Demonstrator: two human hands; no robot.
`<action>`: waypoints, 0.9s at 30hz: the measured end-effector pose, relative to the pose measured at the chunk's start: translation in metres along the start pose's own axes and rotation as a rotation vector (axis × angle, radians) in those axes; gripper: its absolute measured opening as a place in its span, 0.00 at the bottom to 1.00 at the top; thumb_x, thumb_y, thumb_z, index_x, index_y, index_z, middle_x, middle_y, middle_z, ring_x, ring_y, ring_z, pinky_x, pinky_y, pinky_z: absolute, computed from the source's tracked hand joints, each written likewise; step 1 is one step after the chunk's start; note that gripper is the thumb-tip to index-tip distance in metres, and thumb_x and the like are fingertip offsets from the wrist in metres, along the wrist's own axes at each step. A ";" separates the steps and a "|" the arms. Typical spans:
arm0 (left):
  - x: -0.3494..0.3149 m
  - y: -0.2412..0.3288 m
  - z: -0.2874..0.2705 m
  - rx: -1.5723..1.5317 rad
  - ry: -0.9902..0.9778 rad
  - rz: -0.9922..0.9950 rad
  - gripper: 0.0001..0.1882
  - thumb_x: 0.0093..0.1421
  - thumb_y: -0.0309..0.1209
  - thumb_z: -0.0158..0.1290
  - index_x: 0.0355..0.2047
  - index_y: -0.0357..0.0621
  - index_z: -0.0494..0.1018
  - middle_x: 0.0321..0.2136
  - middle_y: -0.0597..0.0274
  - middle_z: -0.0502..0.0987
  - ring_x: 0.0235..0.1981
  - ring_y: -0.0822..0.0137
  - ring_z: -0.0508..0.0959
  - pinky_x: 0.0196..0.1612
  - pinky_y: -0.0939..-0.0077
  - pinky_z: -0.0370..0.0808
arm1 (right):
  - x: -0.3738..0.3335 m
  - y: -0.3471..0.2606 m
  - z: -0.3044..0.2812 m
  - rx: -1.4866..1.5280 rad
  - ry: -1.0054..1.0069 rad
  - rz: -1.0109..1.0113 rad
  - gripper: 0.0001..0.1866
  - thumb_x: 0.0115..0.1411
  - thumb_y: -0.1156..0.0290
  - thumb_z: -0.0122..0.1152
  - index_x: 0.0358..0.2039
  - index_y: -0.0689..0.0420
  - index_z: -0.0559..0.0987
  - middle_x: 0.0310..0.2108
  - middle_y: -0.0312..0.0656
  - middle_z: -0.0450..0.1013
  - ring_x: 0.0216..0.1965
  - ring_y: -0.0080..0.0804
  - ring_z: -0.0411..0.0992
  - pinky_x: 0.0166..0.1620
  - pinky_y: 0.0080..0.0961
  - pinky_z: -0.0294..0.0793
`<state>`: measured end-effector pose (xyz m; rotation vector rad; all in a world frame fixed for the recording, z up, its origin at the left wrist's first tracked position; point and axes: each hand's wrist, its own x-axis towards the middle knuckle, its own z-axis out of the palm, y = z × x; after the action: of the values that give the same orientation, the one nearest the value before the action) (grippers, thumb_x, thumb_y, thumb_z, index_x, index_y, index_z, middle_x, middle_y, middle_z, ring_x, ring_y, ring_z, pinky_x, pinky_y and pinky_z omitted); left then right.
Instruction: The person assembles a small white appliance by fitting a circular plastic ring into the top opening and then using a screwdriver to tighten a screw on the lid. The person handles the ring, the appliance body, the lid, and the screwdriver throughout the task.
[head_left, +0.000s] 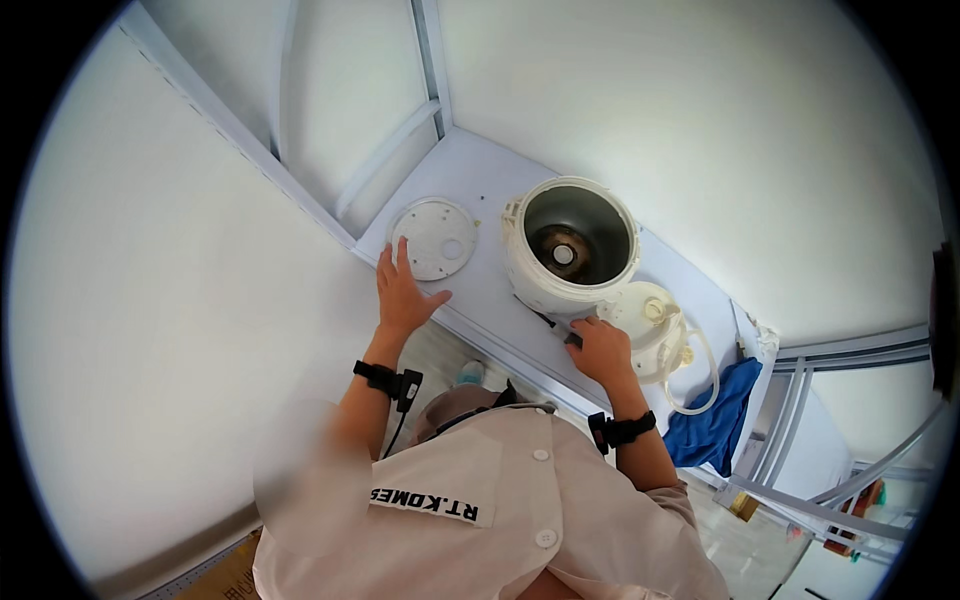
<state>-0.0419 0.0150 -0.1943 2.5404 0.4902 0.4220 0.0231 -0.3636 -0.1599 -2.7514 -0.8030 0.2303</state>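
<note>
My left hand (402, 300) has its fingers spread at the near edge of a round white disc (425, 250), which has small holes and one larger round opening. The fingertips overlap the disc's rim; whether they press on it I cannot tell. In my right hand (604, 352) is the grey and black handle of a screwdriver (562, 332), its dark shaft pointing left and away. Just beyond that stands a white rice cooker body (540, 285), open at the top, with a bare metal inside and a round centre piece on its brownish bottom.
Right of the cooker lies its cream lid (640, 345) with a curved handle (714, 375). A blue cloth (712, 425) hangs at the right end of the pale table (480, 285). Grey metal frame bars (795, 420) stand to the right. White walls enclose the far side.
</note>
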 end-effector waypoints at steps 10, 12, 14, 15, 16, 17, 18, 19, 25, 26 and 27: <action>0.049 -0.040 0.018 0.073 -0.178 -0.058 0.80 0.38 0.58 0.80 0.80 0.45 0.42 0.76 0.24 0.43 0.77 0.24 0.42 0.76 0.29 0.44 | 0.011 -0.022 0.014 0.008 -0.071 0.127 0.18 0.53 0.67 0.73 0.46 0.52 0.85 0.45 0.43 0.80 0.50 0.48 0.79 0.52 0.45 0.81; 0.052 -0.038 0.015 0.121 -0.229 -0.063 0.82 0.36 0.61 0.80 0.80 0.43 0.41 0.76 0.25 0.42 0.78 0.25 0.41 0.76 0.31 0.43 | 0.009 -0.023 0.018 0.000 -0.053 0.097 0.17 0.54 0.69 0.71 0.46 0.53 0.84 0.44 0.43 0.80 0.50 0.49 0.78 0.52 0.46 0.80; 0.054 -0.035 0.011 0.115 -0.235 -0.048 0.77 0.41 0.60 0.78 0.80 0.43 0.43 0.76 0.24 0.45 0.77 0.25 0.44 0.76 0.32 0.44 | 0.004 -0.024 0.021 0.025 -0.046 0.075 0.16 0.54 0.71 0.70 0.45 0.55 0.83 0.43 0.45 0.79 0.49 0.51 0.78 0.51 0.46 0.79; 0.055 -0.035 0.009 0.114 -0.238 -0.038 0.75 0.44 0.60 0.77 0.80 0.43 0.44 0.75 0.24 0.46 0.77 0.25 0.46 0.76 0.33 0.45 | 0.000 -0.027 0.017 0.055 -0.046 0.069 0.16 0.54 0.71 0.69 0.45 0.56 0.83 0.43 0.46 0.79 0.48 0.52 0.77 0.51 0.47 0.78; 0.057 -0.049 0.017 0.062 -0.152 0.004 0.69 0.48 0.58 0.75 0.79 0.42 0.47 0.74 0.24 0.49 0.75 0.26 0.49 0.75 0.33 0.48 | 0.000 -0.032 0.013 0.085 -0.046 0.053 0.15 0.55 0.72 0.68 0.44 0.57 0.82 0.42 0.47 0.79 0.47 0.52 0.77 0.50 0.48 0.78; 0.059 -0.068 0.031 0.012 -0.065 0.045 0.64 0.52 0.56 0.72 0.78 0.42 0.50 0.73 0.24 0.51 0.74 0.26 0.52 0.74 0.33 0.51 | 0.000 -0.038 0.008 0.141 -0.068 0.034 0.15 0.55 0.72 0.67 0.44 0.58 0.81 0.41 0.48 0.78 0.47 0.53 0.76 0.50 0.48 0.77; 0.065 -0.072 0.032 -0.044 0.017 0.094 0.58 0.56 0.54 0.70 0.77 0.41 0.53 0.72 0.24 0.54 0.72 0.26 0.56 0.73 0.32 0.54 | 0.000 -0.043 0.002 0.195 -0.087 0.026 0.15 0.55 0.72 0.66 0.44 0.59 0.80 0.41 0.49 0.78 0.46 0.55 0.76 0.49 0.48 0.77; 0.068 -0.078 0.031 -0.037 0.030 0.063 0.52 0.59 0.51 0.67 0.75 0.40 0.56 0.70 0.26 0.58 0.70 0.27 0.59 0.71 0.35 0.58 | -0.001 -0.047 -0.002 0.250 -0.106 0.016 0.15 0.56 0.73 0.65 0.44 0.59 0.79 0.40 0.51 0.78 0.45 0.56 0.76 0.48 0.48 0.77; 0.087 -0.083 0.013 -0.015 0.009 -0.169 0.28 0.70 0.38 0.55 0.66 0.36 0.69 0.59 0.36 0.72 0.58 0.35 0.75 0.60 0.48 0.74 | 0.048 -0.125 -0.038 0.555 -0.404 0.202 0.17 0.58 0.73 0.59 0.49 0.62 0.77 0.38 0.56 0.76 0.45 0.59 0.75 0.49 0.48 0.75; 0.090 -0.084 0.013 -0.026 -0.021 -0.203 0.26 0.71 0.37 0.54 0.65 0.37 0.70 0.57 0.38 0.73 0.57 0.36 0.76 0.59 0.49 0.75 | 0.056 -0.128 -0.026 0.569 -0.342 0.132 0.18 0.59 0.73 0.59 0.51 0.62 0.77 0.41 0.57 0.76 0.47 0.59 0.75 0.50 0.48 0.75; 0.093 -0.086 0.013 -0.037 -0.052 -0.235 0.24 0.71 0.36 0.53 0.64 0.37 0.71 0.56 0.39 0.74 0.56 0.37 0.77 0.58 0.50 0.76 | 0.064 -0.125 -0.004 0.583 -0.278 0.064 0.20 0.60 0.73 0.59 0.53 0.62 0.76 0.44 0.58 0.76 0.48 0.59 0.75 0.52 0.47 0.75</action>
<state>0.0236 0.1168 -0.2329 2.4153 0.7435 0.2744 0.0146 -0.2279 -0.1241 -2.2175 -0.5880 0.7443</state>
